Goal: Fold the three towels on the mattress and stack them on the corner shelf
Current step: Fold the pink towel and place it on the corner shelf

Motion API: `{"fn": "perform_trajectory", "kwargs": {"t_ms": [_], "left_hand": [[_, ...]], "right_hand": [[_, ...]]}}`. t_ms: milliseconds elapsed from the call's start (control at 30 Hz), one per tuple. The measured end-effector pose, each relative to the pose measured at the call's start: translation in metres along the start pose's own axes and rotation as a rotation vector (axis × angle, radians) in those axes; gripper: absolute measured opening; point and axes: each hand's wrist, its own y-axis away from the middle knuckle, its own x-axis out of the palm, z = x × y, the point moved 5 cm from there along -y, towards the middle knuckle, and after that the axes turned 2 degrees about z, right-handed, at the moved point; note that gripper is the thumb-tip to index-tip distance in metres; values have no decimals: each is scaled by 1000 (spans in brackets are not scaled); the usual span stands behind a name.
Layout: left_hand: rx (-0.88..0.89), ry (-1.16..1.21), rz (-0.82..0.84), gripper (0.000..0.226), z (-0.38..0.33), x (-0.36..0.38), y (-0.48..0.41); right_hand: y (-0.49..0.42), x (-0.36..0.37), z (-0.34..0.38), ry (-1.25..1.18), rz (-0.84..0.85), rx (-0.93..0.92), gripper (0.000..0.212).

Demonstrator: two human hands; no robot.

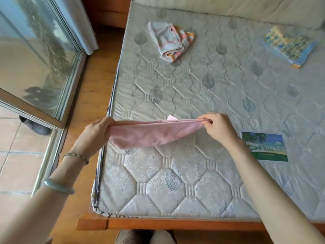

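Observation:
A pink towel [154, 133] hangs doubled over, stretched between my two hands just above the quilted mattress [202, 88]. My left hand [95, 132] grips its left end over the mattress's left edge. My right hand [218, 127] pinches its right end. A crumpled grey, pink and orange towel [169, 39] lies at the far left of the mattress. Far right on the mattress lies a blue and yellow patterned towel [288, 45], roughly flat. No shelf is in view.
A printed label [264, 147] with a beach picture lies on the mattress by my right wrist. The wooden bed frame [175, 223] runs along the near edge. Sliding glass doors [40, 59] stand to the left beyond a strip of wooden floor [93, 85].

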Motion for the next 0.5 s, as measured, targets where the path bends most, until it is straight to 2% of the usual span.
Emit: {"fn": "perform_trajectory", "kwargs": {"t_ms": [100,233,333,500], "left_hand": [[-12,-38,-57,14,-4,-38,-13],[1,-60,-102,22,-14,-65,-39],[16,-85,-88,33,-19,-68,-67],[14,-68,-137,28,-30,-76,-109]], "right_hand": [[-2,-33,17,-35,-20,32,25],[-13,-66,29,-33,-146,50,17],[-25,-77,29,43,-223,55,10],[-46,-90,25,225,-298,101,18]]}}
